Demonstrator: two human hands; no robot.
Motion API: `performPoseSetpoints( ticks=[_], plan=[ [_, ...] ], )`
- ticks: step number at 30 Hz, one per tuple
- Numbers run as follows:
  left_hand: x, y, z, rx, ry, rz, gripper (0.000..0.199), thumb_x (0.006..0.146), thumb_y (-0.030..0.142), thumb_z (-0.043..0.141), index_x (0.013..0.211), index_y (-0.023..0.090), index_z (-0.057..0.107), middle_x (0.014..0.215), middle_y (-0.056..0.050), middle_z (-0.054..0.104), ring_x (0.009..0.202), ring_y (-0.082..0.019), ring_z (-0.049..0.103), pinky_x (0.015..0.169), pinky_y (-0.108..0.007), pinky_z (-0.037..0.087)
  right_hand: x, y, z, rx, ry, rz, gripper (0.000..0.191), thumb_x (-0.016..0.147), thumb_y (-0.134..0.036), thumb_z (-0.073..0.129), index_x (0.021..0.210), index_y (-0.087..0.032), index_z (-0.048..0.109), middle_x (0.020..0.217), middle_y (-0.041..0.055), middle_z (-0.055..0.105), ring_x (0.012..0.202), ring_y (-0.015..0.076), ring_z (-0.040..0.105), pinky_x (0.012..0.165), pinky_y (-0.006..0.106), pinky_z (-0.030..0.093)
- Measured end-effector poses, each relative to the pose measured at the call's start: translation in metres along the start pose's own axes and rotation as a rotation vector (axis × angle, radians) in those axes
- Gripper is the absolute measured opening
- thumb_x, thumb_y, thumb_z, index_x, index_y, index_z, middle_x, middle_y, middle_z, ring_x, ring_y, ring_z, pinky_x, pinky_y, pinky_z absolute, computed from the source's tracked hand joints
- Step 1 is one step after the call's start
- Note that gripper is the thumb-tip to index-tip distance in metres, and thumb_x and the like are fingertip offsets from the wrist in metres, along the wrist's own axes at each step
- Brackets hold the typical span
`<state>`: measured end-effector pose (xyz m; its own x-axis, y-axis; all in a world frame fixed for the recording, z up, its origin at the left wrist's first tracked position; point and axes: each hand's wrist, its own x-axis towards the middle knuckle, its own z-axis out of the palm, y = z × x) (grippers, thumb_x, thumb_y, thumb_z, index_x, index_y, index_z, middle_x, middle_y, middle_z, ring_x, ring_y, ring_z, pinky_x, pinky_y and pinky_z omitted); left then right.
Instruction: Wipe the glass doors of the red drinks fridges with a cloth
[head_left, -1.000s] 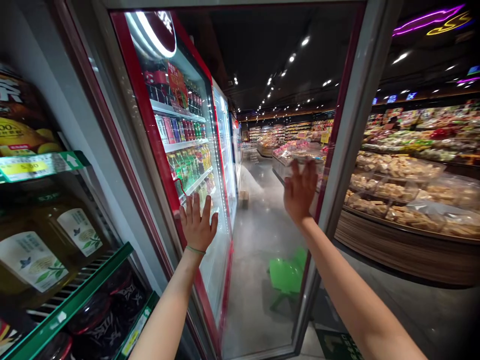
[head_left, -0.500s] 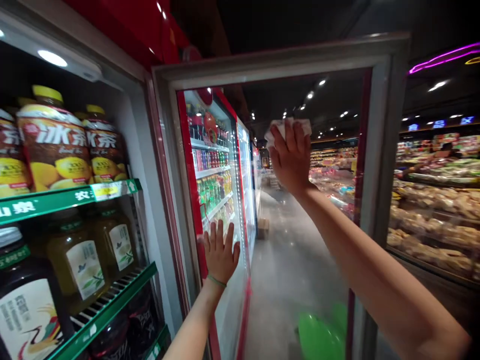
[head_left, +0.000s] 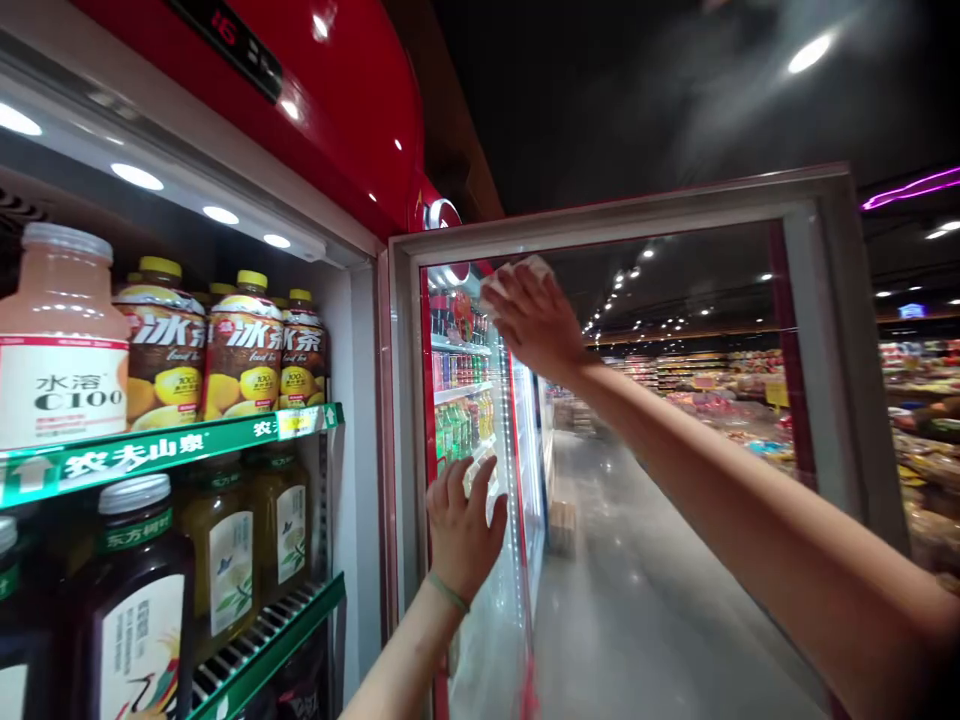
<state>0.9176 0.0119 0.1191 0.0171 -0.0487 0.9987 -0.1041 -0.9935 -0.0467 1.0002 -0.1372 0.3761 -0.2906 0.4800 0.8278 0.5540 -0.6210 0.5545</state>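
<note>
A glass fridge door (head_left: pixel 630 220) with a grey metal frame stands swung out in front of me. High on its pane, near the top left corner, my right hand (head_left: pixel 544 315) presses a crumpled white cloth (head_left: pixel 531 268) against the glass; whether it is paper or fabric I cannot tell. Below and to the left, my left hand (head_left: pixel 466 525) has its fingers spread, at the pane near the hinge side, holding nothing. A green band circles that wrist.
To the left is the open red drinks fridge (head_left: pixel 352 90), with iced tea bottles (head_left: pixel 244 345) above and dark bottles (head_left: pixel 142 590) on lower shelves. Through the glass show another drinks fridge (head_left: pixel 461 400), a box (head_left: pixel 562 527) on the floor and an aisle with produce displays.
My right hand has slid the cloth left across the pane towards the hinge side. My left hand stays low with its fingers spread. The view has turned up and left.
</note>
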Motion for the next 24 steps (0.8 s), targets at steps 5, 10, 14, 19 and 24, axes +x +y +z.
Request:
performPoseSetpoints(
  ticks=[5, 10, 14, 19, 24],
  plan=[
    [0.068, -0.03, 0.005, 0.02, 0.088, 0.09, 0.046, 0.095, 0.028, 0.062, 0.14, 0.021, 0.058, 0.135, -0.017, 0.06, 0.133, -0.033, 0.052, 0.112, -0.052, 0.043, 0.027, -0.022, 0.011, 0.011, -0.111, -0.362, 0.047, 0.11, -0.033, 0.037, 0.156, -0.03, 0.043, 0.165, -0.0009, 0.042, 0.156, 0.0211, 0.032, 0.129, 0.049, 0.027],
    [0.112, -0.046, 0.012, -0.001, 0.151, 0.191, 0.045, 0.096, 0.027, 0.059, 0.14, 0.019, 0.057, 0.135, -0.016, 0.06, 0.133, -0.033, 0.052, 0.112, -0.051, 0.046, 0.061, -0.012, 0.018, -0.055, -0.015, -0.197, 0.048, 0.108, -0.032, 0.04, 0.155, -0.025, 0.046, 0.164, 0.0031, 0.044, 0.155, 0.027, 0.034, 0.128, 0.056, 0.025],
    [0.122, -0.051, 0.017, 0.018, 0.191, 0.229, 0.048, 0.097, 0.027, 0.058, 0.145, 0.021, 0.053, 0.137, -0.016, 0.059, 0.136, -0.033, 0.051, 0.114, -0.053, 0.046, 0.085, -0.011, 0.024, -0.045, -0.071, -0.377, 0.047, 0.108, -0.032, 0.04, 0.153, -0.025, 0.049, 0.162, 0.0023, 0.047, 0.152, 0.0255, 0.039, 0.126, 0.051, 0.03],
    [0.12, -0.054, 0.015, 0.007, 0.193, 0.254, 0.051, 0.097, 0.026, 0.057, 0.147, 0.021, 0.05, 0.139, -0.016, 0.058, 0.139, -0.033, 0.05, 0.116, -0.052, 0.046, 0.091, -0.021, 0.026, -0.052, -0.031, -0.301, 0.048, 0.107, -0.028, 0.039, 0.152, -0.021, 0.051, 0.161, 0.0061, 0.048, 0.151, 0.0285, 0.041, 0.125, 0.055, 0.03],
    [0.122, -0.056, 0.009, -0.033, 0.168, 0.254, 0.051, 0.097, 0.025, 0.056, 0.147, 0.023, 0.05, 0.136, -0.016, 0.059, 0.138, -0.032, 0.051, 0.115, -0.052, 0.045, 0.08, 0.003, -0.001, -0.039, -0.056, -0.305, 0.048, 0.106, -0.029, 0.04, 0.152, -0.023, 0.051, 0.161, 0.0047, 0.048, 0.153, 0.0266, 0.038, 0.127, 0.054, 0.028]
  ],
)
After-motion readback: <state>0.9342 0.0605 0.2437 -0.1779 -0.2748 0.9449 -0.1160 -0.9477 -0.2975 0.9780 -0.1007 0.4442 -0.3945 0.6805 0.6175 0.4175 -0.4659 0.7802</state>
